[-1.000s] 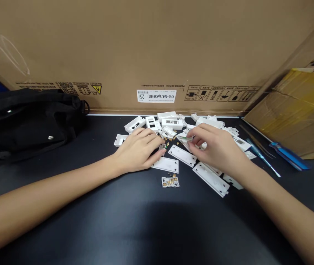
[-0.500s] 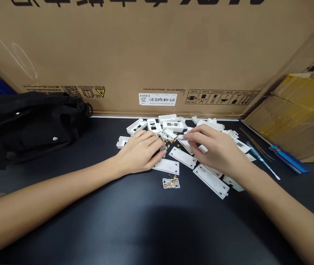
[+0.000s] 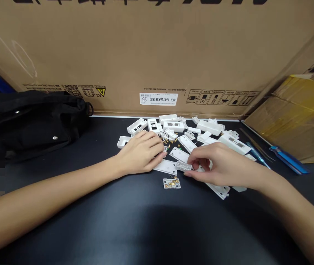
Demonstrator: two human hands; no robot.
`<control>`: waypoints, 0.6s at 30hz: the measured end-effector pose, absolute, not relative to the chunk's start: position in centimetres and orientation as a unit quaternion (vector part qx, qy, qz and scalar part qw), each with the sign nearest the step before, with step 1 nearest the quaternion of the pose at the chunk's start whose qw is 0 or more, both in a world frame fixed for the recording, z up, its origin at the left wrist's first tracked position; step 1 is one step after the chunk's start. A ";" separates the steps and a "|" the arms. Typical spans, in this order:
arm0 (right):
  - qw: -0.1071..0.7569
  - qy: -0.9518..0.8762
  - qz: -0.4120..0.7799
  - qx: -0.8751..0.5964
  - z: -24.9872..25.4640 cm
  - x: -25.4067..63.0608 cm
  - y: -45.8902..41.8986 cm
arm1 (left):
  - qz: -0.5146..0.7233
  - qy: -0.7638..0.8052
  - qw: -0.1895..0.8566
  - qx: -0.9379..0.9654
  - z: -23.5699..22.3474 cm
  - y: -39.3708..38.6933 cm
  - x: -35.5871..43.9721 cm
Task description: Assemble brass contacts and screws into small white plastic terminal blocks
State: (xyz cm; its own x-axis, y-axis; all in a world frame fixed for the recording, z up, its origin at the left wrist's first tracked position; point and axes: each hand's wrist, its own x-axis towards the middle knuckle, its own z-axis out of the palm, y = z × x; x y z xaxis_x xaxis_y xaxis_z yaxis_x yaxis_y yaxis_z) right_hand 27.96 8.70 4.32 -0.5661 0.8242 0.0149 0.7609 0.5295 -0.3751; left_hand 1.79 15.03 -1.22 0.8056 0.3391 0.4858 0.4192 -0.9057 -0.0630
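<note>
A heap of white plastic socket parts (image 3: pixel 206 129) lies on the black table (image 3: pixel 145 221). My left hand (image 3: pixel 141 152) rests palm down, fingers curled over small parts at the heap's left side, next to a flat white plate (image 3: pixel 166 166). My right hand (image 3: pixel 220 165) pinches a small white plastic piece (image 3: pixel 183 166) between thumb and fingers, just above a small white module with brass contacts (image 3: pixel 171 183). Tiny brass bits (image 3: pixel 170 141) are scattered between the hands.
A large cardboard box (image 3: pixel 157 55) walls off the back. A black bag (image 3: pixel 27 125) lies at the left. At the right are a taped carton (image 3: pixel 297 117), a blue tool (image 3: pixel 289 158) and a thin screwdriver (image 3: pixel 258 154).
My right hand drew back from the heap toward me, carrying a small white piece down near the brass-contact module. My left hand stayed put. The camera tilted slightly.
</note>
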 end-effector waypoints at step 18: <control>0.050 -0.887 0.092 -0.451 3.8 28.1 8.3 | -0.255 -0.093 0.001 -0.963 -0.9 12.8 0.3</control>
